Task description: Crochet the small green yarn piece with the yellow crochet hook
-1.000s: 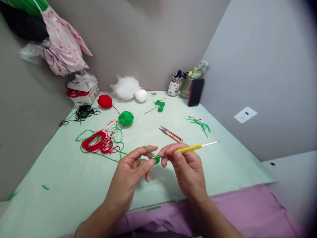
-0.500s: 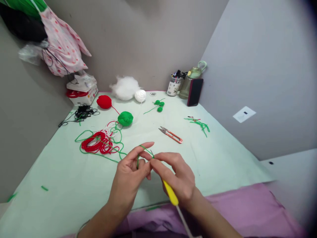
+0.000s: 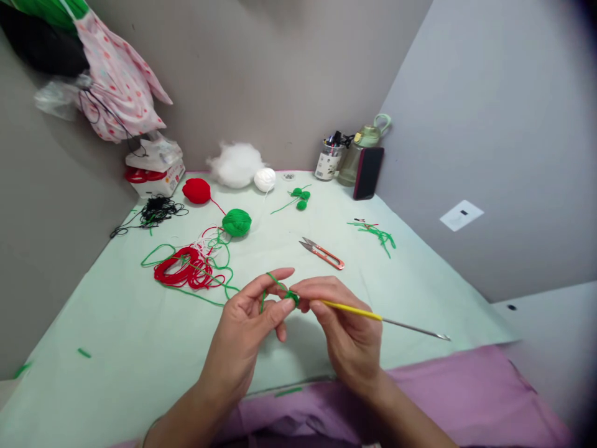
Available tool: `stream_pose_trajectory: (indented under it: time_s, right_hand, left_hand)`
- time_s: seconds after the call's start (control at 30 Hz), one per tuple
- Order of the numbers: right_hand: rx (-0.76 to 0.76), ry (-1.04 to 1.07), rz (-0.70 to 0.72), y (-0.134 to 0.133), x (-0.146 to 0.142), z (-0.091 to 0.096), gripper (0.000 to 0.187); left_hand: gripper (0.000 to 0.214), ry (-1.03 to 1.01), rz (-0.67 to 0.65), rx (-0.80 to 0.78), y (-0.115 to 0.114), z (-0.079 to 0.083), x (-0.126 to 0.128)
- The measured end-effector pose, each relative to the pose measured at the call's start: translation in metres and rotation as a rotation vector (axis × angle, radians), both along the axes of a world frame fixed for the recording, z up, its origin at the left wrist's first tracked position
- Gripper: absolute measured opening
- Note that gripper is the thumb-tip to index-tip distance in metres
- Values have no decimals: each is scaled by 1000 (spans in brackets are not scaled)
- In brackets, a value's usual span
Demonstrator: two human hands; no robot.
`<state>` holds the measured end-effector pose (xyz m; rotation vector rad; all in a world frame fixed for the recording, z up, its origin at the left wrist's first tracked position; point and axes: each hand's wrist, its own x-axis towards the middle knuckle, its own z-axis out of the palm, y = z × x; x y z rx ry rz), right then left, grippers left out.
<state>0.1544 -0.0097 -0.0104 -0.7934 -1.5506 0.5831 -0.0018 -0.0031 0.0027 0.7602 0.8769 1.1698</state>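
Note:
My left hand (image 3: 249,326) pinches a small green crochet piece (image 3: 292,297) between thumb and middle finger, with green yarn looped over the raised index finger. My right hand (image 3: 345,326) grips a yellow-handled crochet hook (image 3: 373,316), its working end at the green piece and its metal tail pointing right. The green strand trails left across the pale green table (image 3: 116,348) towards a green yarn ball (image 3: 237,222).
Loose red, white and green yarn (image 3: 186,267) lies left of my hands. Orange thread snips (image 3: 324,253) sit just beyond them. Farther back are a red yarn ball (image 3: 196,190), a white ball (image 3: 265,180), white stuffing (image 3: 236,165), small green pieces (image 3: 301,197), a jar, bottle and phone (image 3: 368,173).
My right hand has swung the hook: its tail pointed up-right, then down towards me, and now points right. The left hand has stayed put, holding the green piece.

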Motion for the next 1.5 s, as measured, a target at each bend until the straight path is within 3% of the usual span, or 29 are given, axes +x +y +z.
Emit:
stream_pose_trajectory:
  time_s: [0.07,0.17,0.27,0.37,0.53,0.73,0.87,1.0,1.17,1.5]
  right_hand:
    - [75,-157,-63,-3,2,-2,32]
    - [140,-275,-124,-5,5,-2,32]
    - [28,-46,-119,-1,7,2,26]
    - [-122,190,-9,4,6,4,21]
    - [-191,211,76,5,1,4,16]
    - [-226,289,89,6,4,-2,15]
    - [-326,455,83,10,10,-1,15]
    - [-416,536,112,12,13,4,18]
    - [-379,496,138,8,11,-2,16]
    - [-302,436,46,5,14,-3,19]
  left_hand:
    - [35,-41,8,-32,1,1,2]
    - [40,-181,-82,-160,5,4,0]
    - [32,-257,-92,-230,8,5,-3]
    - [27,-188,-65,-168,8,3,-3]
    - [31,-44,-39,-46,2,4,1]
    - [49,-147,-133,-169,3,11,-5]
    - [41,-224,-197,-214,6,9,-11]
    - [33,-152,-204,-128,4,4,-11]
    - [25,29,-151,-18,1,-2,-7]
    - [16,43,-90,-24,2,-2,-5]
